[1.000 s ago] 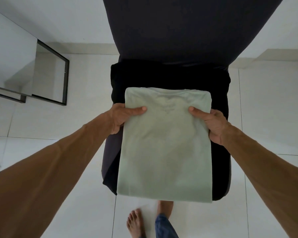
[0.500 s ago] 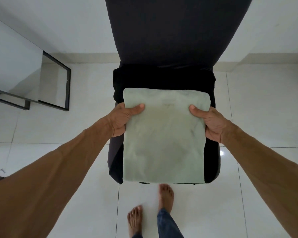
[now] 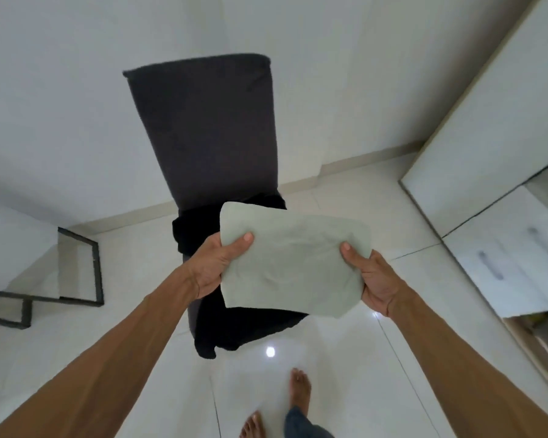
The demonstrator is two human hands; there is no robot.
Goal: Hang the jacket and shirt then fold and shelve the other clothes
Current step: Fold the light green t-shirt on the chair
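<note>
both hands grip folded green shirt point(image 3: 293, 263) | left hand point(image 3: 217, 263) | right hand point(image 3: 372, 281) | above chair point(image 3: 209, 134)

The folded garment point(image 3: 293, 260) is held up between the left hand point(image 3: 214, 267) and the right hand point(image 3: 375, 282), one at each side edge, just in front of the chair point(image 3: 206, 131). A draped garment point(image 3: 244, 327) lies on the seat and hangs over its front. The chair backs onto the wall, with a bench point(image 3: 79, 270) to its left and a wardrobe point(image 3: 500, 121) with drawers point(image 3: 513, 257) well to its right.
</note>
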